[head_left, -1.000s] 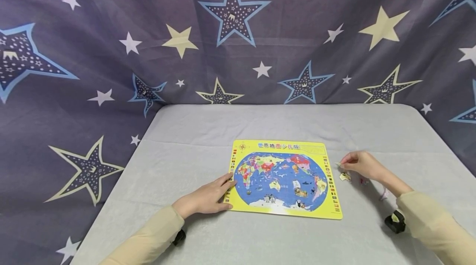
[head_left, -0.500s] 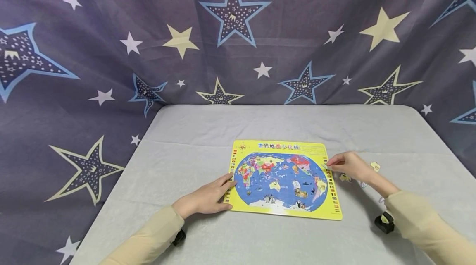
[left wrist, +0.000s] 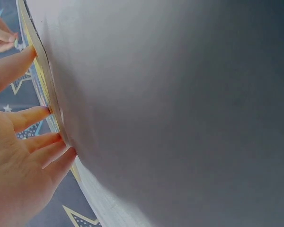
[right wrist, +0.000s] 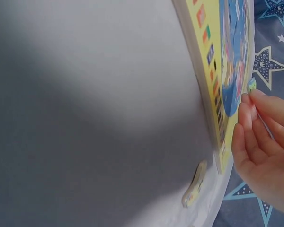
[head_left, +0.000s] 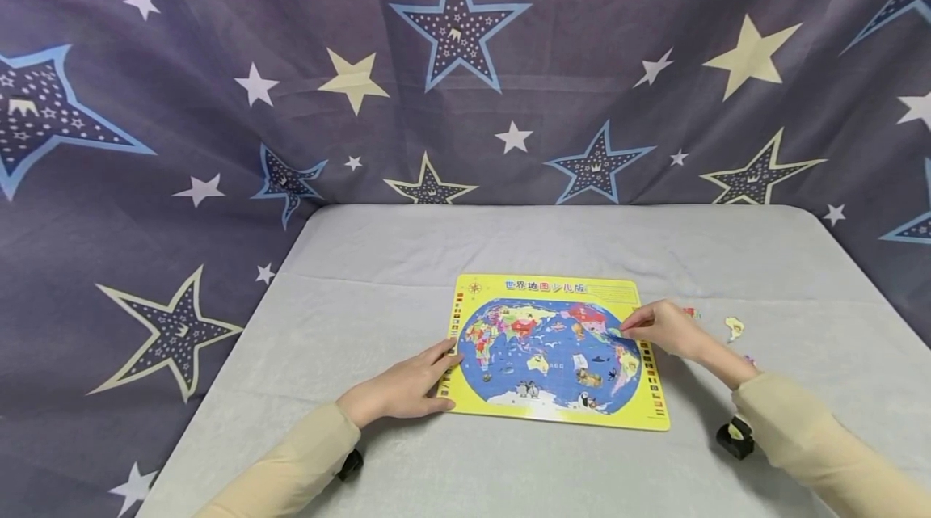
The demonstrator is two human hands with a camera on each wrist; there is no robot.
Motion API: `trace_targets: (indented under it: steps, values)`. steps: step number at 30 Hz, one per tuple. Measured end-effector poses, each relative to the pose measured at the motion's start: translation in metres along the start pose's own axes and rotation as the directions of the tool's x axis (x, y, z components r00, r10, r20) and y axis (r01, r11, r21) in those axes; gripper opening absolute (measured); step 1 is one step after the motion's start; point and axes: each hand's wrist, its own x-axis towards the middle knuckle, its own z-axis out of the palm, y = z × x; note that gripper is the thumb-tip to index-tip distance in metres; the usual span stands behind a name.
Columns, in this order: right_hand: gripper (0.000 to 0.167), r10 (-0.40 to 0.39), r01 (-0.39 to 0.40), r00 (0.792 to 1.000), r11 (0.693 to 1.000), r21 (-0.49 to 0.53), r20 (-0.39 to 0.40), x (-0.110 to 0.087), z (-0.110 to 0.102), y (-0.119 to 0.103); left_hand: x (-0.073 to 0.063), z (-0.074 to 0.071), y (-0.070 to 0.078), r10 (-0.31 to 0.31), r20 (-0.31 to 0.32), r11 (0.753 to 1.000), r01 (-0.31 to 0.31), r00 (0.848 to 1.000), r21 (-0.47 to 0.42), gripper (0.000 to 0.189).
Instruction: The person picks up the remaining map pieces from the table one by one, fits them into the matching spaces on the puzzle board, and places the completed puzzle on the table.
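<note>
A children's world map puzzle board [head_left: 465, 402] with a yellow border and a blue oval map lies on the grey table. My left hand [head_left: 407, 383] rests against its left edge with fingers extended; in the left wrist view the fingertips [left wrist: 46, 110] touch the board's side. Over the upper right part of the map, my right hand [head_left: 667, 330] pinches a small green puzzle piece [right wrist: 252, 84] between thumb and forefinger. The head view shows that piece just at the fingertips, close over the map near its right rim.
Right of the board lie loose puzzle pieces: a yellowish one [head_left: 735, 329], a red one [head_left: 692, 313] partly behind the right hand, and a purple one [head_left: 750, 360] half hidden by the forearm. A star-patterned curtain [head_left: 451, 138] hangs behind the table.
My right hand has moved left from beside the board to over the map, carrying the green puzzle piece. Loose pieces on the right have come into view. The left hand has stayed put.
</note>
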Motion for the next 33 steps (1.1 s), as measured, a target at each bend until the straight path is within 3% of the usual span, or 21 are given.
trace_targets:
  steps: [22, 33]
  values:
    - [0.010, -0.115, 0.115, 0.993, 0.993, 0.018, -0.015, 0.006, 0.015, -0.004, 0.000, -0.001, 0.000, -0.010, 0.004, 1.000, 0.010, 1.000, -0.003, 0.068]
    - [0.009, -0.092, 0.092, 0.995, 0.996, 0.012, -0.024, 0.008, 0.022, -0.005, -0.001, 0.001, 0.000, -0.012, 0.001, 1.000, 0.012, 1.000, -0.004, 0.069]
